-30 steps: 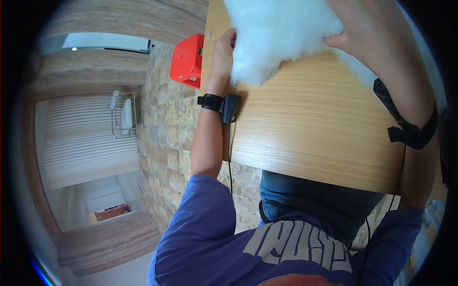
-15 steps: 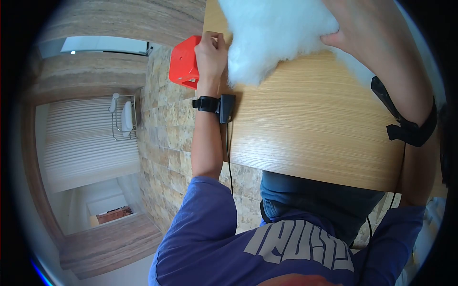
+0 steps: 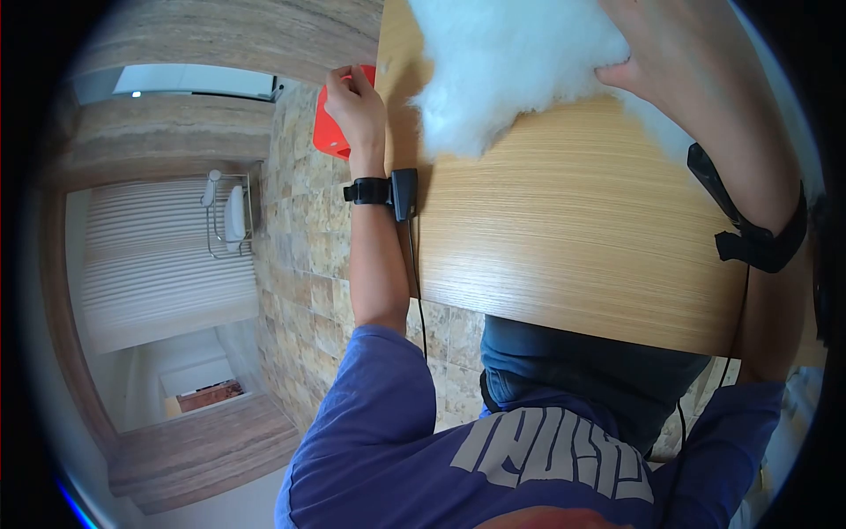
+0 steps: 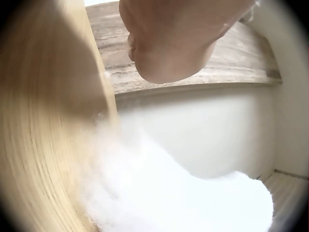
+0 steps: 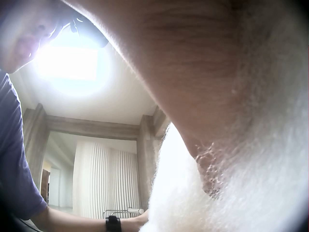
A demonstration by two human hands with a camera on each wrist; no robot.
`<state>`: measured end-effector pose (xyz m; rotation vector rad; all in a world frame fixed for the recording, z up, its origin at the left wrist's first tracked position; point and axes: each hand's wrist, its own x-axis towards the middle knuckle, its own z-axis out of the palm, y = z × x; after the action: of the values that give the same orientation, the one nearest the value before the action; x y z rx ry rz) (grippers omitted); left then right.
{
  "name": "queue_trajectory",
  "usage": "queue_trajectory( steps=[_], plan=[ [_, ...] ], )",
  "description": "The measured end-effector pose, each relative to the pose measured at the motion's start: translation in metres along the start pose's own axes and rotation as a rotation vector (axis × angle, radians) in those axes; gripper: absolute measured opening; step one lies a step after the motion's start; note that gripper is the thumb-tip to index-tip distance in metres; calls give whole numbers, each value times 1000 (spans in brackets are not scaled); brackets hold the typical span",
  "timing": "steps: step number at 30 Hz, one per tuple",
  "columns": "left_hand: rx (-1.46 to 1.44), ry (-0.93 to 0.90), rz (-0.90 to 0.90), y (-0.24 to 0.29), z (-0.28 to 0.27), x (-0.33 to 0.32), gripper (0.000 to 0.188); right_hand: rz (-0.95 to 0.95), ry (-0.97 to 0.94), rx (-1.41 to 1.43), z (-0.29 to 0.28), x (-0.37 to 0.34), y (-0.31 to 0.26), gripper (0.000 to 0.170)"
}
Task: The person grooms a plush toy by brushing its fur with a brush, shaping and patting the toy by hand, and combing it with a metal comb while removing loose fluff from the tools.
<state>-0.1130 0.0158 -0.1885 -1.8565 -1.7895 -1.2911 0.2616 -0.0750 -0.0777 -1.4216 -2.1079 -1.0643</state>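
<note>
A large fluffy white piece of fibre wadding [image 3: 502, 70] lies across the far part of the wooden table [image 3: 573, 212]. Left of it, beyond the table's edge, my left hand [image 3: 357, 115] is held over a red plastic stool [image 3: 330, 132]. Its fingers are curled in, and nothing shows between them. In the left wrist view, the knuckles [image 4: 169, 43] are apart from the wadding [image 4: 193, 203]. My right hand [image 3: 661, 53] rests at the wadding's right side, thumb against the fluff; its other fingers are out of frame. In the right wrist view, fibres cling around that thumb [image 5: 207, 164].
Black cameras are strapped to both wrists, and a thin cable [image 3: 418, 291] runs from the left one past the table's edge. Stone-tiled floor [image 3: 304, 229] lies left of the table. A wire rack [image 3: 227, 216] stands by the far wall.
My left hand has moved left from the wadding's edge, past the table's edge, to over the red stool. The right hand and the wadding have hardly shifted.
</note>
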Motion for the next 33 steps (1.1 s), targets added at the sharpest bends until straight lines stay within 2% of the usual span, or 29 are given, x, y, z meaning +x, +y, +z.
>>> queue_trajectory(
  steps=[2,4,5,7,10,14,16,20,23,25,26,28,31,33],
  plan=[
    [-51,53,-17,5,0,2,32,-3,1,-37,1,-1,1,95],
    [-115,101,-18,12,-1,7,43,5,-90,62,-4,-1,2,94],
    [-117,100,-18,17,-3,8,43,5,-92,61,-4,-1,3,94],
    [-546,10,-205,33,-9,6,57,-8,-56,59,-3,-1,4,93],
    [-703,-44,-227,66,-18,2,59,-20,-7,15,2,-3,4,91],
    [-644,-67,-141,88,-23,0,60,-14,-19,19,0,-2,4,90],
    [-694,18,-107,87,-25,1,61,-14,-38,101,-6,-2,4,90],
    [-777,41,-216,69,-23,5,59,-10,-63,117,-8,-1,2,91],
    [-773,69,-313,52,-18,5,57,-6,-34,20,-4,-3,0,91],
    [-743,3,-370,37,-16,6,46,-3,-36,85,-6,-4,1,92],
    [-744,3,-369,34,-14,6,46,-2,-36,85,-6,-4,1,92],
    [-851,-34,-471,31,-9,6,36,-8,-85,70,-8,-4,1,93],
    [-990,-87,-509,23,-5,6,34,-24,9,-36,4,-5,0,95],
    [-1025,-55,-514,21,-4,6,34,-25,-15,-28,3,-4,1,96]
  ],
)
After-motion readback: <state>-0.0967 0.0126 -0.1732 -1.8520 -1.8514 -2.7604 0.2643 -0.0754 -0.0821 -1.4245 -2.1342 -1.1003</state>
